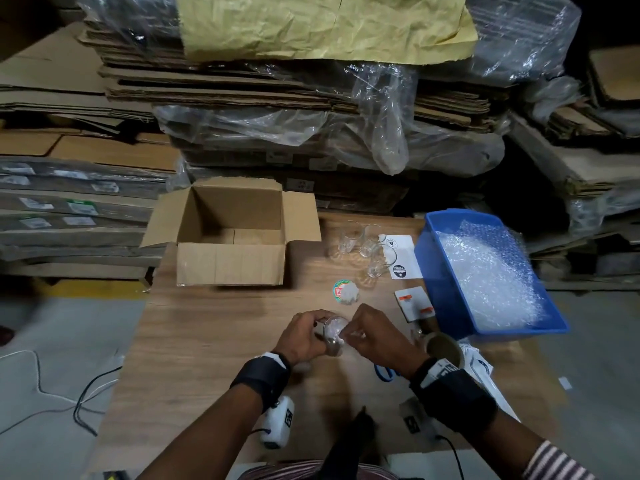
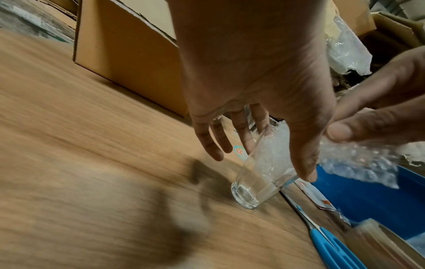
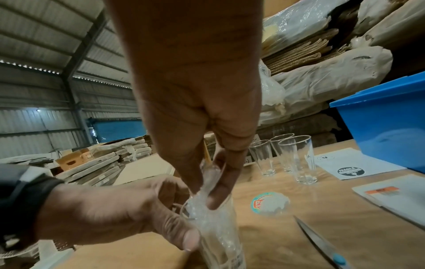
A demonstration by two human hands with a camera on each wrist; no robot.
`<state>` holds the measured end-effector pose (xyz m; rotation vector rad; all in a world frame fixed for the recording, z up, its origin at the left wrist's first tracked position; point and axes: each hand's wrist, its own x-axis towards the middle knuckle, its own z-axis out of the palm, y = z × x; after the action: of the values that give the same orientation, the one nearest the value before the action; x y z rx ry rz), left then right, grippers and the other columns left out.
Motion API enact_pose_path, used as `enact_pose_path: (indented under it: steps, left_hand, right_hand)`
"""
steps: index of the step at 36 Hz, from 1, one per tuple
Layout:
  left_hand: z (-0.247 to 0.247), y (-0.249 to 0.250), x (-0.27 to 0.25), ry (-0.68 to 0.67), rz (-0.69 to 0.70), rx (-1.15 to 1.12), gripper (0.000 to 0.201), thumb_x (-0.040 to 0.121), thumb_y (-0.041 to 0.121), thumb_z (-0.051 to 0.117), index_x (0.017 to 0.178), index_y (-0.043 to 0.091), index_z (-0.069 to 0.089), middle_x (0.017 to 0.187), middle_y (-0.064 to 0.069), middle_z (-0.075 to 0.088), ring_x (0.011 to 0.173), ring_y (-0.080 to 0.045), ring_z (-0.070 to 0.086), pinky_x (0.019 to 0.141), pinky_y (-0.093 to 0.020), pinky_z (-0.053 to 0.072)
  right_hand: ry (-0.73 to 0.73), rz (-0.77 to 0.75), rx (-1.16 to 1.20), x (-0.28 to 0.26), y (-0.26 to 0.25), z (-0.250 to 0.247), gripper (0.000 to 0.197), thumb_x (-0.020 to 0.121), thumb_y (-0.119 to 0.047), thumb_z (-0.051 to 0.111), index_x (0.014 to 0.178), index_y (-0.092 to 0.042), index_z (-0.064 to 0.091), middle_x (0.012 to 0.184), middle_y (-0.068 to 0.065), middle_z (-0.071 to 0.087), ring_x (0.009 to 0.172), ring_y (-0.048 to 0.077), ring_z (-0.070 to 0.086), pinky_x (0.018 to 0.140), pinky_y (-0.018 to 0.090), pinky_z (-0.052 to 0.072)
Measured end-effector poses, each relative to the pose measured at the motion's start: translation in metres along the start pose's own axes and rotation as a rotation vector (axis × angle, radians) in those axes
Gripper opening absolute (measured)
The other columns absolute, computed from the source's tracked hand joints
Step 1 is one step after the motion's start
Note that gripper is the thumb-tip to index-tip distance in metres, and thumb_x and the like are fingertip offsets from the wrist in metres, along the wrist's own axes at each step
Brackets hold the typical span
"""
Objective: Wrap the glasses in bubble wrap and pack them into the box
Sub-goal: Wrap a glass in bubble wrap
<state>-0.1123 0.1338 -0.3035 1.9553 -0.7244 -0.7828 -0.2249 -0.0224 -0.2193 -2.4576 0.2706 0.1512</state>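
Observation:
Near the table's front, my left hand [image 1: 320,332] grips a clear glass [image 1: 333,337], thumb on one side and fingers round the other. The glass [image 2: 260,182] stands tilted with its base on the wood. My right hand [image 1: 346,336] pinches a piece of bubble wrap [image 2: 358,156]; one end of the wrap [image 3: 207,205] is tucked inside the glass [image 3: 216,236]. Three bare glasses [image 1: 363,247] stand upright at the back right. The open cardboard box [image 1: 232,268] sits at the back left, and what shows of its inside is empty.
A blue bin [image 1: 446,296] of bubble wrap stands at the right. Sticker sheets [image 1: 403,254] lie beside it. A round sticker [image 1: 343,292] lies mid-table under a scrap of wrap. Blue-handled scissors [image 2: 328,243] and a tape roll [image 1: 443,348] lie by my right wrist. Stacked flat cardboard [image 1: 277,91] rises behind the table.

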Motion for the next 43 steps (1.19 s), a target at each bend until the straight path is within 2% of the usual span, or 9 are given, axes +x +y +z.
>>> enact_pose_path:
  steps: [5, 8, 13, 17, 20, 22, 26, 32, 43]
  left_hand:
    - [0.0, -0.002, 0.002, -0.001, -0.022, 0.006, 0.068, 0.048, 0.033, 0.09, 0.114, 0.033, 0.075, 0.094, 0.017, 0.074, 0.09, -0.003, 0.069, 0.087, -0.027, 0.056]
    - [-0.001, -0.001, 0.002, -0.011, -0.022, 0.01, 0.051, 0.048, 0.03, 0.089, 0.097, 0.036, 0.075, 0.08, 0.018, 0.071, 0.076, -0.002, 0.064, 0.079, -0.026, 0.055]
    - [-0.004, -0.002, 0.005, 0.026, -0.036, 0.046, 0.042, 0.05, 0.024, 0.094, 0.079, 0.042, 0.068, 0.074, 0.02, 0.068, 0.072, 0.002, 0.061, 0.075, -0.02, 0.051]
    - [-0.004, -0.011, 0.005, 0.027, -0.041, 0.138, 0.066, 0.047, 0.049, 0.078, 0.112, 0.043, 0.072, 0.102, 0.018, 0.074, 0.104, -0.013, 0.067, 0.092, -0.033, 0.056]
    - [-0.003, -0.011, 0.005, 0.022, -0.05, 0.183, 0.074, 0.048, 0.053, 0.071, 0.122, 0.048, 0.068, 0.111, 0.015, 0.073, 0.111, -0.012, 0.064, 0.096, -0.033, 0.054]
    - [-0.002, -0.011, 0.006, 0.017, -0.058, 0.205, 0.076, 0.046, 0.056, 0.074, 0.122, 0.053, 0.066, 0.111, 0.015, 0.072, 0.111, -0.009, 0.064, 0.095, -0.032, 0.055]
    - [0.001, -0.008, 0.007, 0.006, -0.079, 0.248, 0.083, 0.041, 0.064, 0.08, 0.122, 0.054, 0.065, 0.111, 0.016, 0.071, 0.109, -0.008, 0.063, 0.095, -0.032, 0.054]
    - [-0.003, -0.002, 0.006, -0.009, -0.085, 0.239, 0.084, 0.039, 0.065, 0.079, 0.121, 0.052, 0.066, 0.113, 0.017, 0.071, 0.111, -0.009, 0.063, 0.096, -0.034, 0.054]
    - [-0.007, 0.015, -0.003, 0.005, -0.065, 0.227, 0.081, 0.041, 0.06, 0.073, 0.12, 0.042, 0.073, 0.112, 0.014, 0.075, 0.11, -0.012, 0.066, 0.096, -0.034, 0.055]
  right_hand:
    - [0.027, 0.039, 0.018, 0.011, -0.013, 0.005, 0.015, 0.081, -0.007, 0.077, 0.095, -0.011, 0.079, 0.099, 0.017, 0.065, 0.095, 0.032, 0.065, 0.082, 0.037, 0.049]
    - [0.06, 0.066, 0.009, 0.016, -0.021, 0.008, 0.021, 0.076, -0.006, 0.078, 0.096, -0.01, 0.072, 0.089, 0.009, 0.066, 0.088, 0.032, 0.066, 0.073, 0.032, 0.045]
    - [0.093, 0.082, -0.114, 0.021, -0.03, 0.021, 0.013, 0.083, -0.025, 0.064, 0.084, -0.013, 0.064, 0.084, 0.013, 0.069, 0.081, 0.037, 0.066, 0.069, 0.04, 0.049]
    - [0.069, -0.003, -0.169, 0.011, -0.033, 0.023, 0.009, 0.086, -0.016, 0.065, 0.08, -0.011, 0.068, 0.08, 0.016, 0.066, 0.074, 0.036, 0.064, 0.065, 0.034, 0.038]
    - [0.014, -0.046, -0.118, 0.003, -0.035, 0.017, 0.016, 0.076, -0.012, 0.059, 0.064, -0.02, 0.053, 0.072, 0.007, 0.065, 0.069, 0.029, 0.061, 0.061, 0.031, 0.039]
    - [-0.08, -0.015, -0.167, -0.003, -0.034, 0.013, 0.014, 0.077, -0.012, 0.049, 0.07, -0.015, 0.062, 0.078, 0.008, 0.068, 0.076, 0.031, 0.062, 0.067, 0.034, 0.045]
    - [-0.207, 0.071, -0.31, -0.003, -0.028, 0.007, 0.035, 0.091, -0.01, 0.052, 0.116, -0.02, 0.074, 0.11, 0.018, 0.066, 0.107, 0.033, 0.059, 0.093, 0.038, 0.048]
    - [-0.302, 0.055, -0.474, -0.002, -0.027, 0.013, 0.037, 0.091, -0.013, 0.05, 0.123, -0.018, 0.067, 0.119, 0.018, 0.053, 0.107, 0.038, 0.056, 0.098, 0.039, 0.044]
    - [-0.429, 0.062, -0.567, -0.003, -0.04, 0.012, 0.048, 0.095, -0.01, 0.049, 0.142, -0.009, 0.043, 0.148, 0.021, 0.043, 0.138, 0.036, 0.033, 0.12, 0.051, 0.019]
